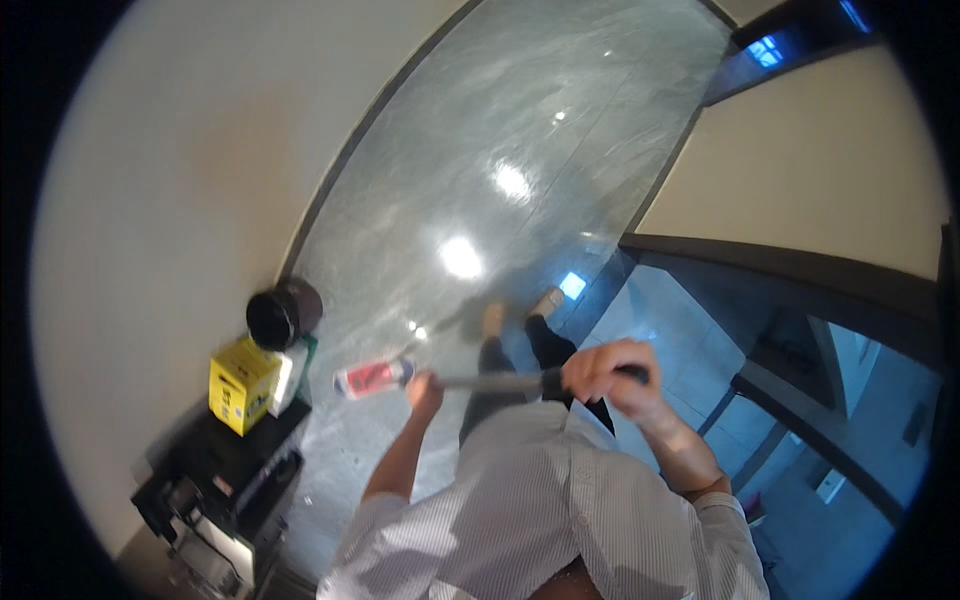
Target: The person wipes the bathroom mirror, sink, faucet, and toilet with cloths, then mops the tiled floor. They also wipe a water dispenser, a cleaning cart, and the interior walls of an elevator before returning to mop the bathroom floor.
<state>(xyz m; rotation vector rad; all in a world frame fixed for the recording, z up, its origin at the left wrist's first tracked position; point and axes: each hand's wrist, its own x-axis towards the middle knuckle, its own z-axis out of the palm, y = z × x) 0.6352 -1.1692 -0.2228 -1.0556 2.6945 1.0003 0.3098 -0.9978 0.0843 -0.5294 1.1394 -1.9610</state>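
Note:
A pole-like tool (487, 383) with a grey shaft lies level across the front of my body, blurred. My left hand (425, 393) grips the shaft close to the tool's red and white head (373, 376), which points left. What kind of head it is cannot be told. My right hand (613, 377) is closed around the black grip at the other end, whose tip shows past my fingers. Below the shaft are my striped shirt and dark trousers. My shoes (547, 301) stand on the glossy grey floor.
To my left, a black cabinet (232, 457) bears a yellow printed box (244, 382) beside a dark cylindrical container (283, 315). A pale wall (165, 187) runs along the left. On the right, a dark-framed doorway (780, 259) opens onto a blue-lit tiled floor (667, 330).

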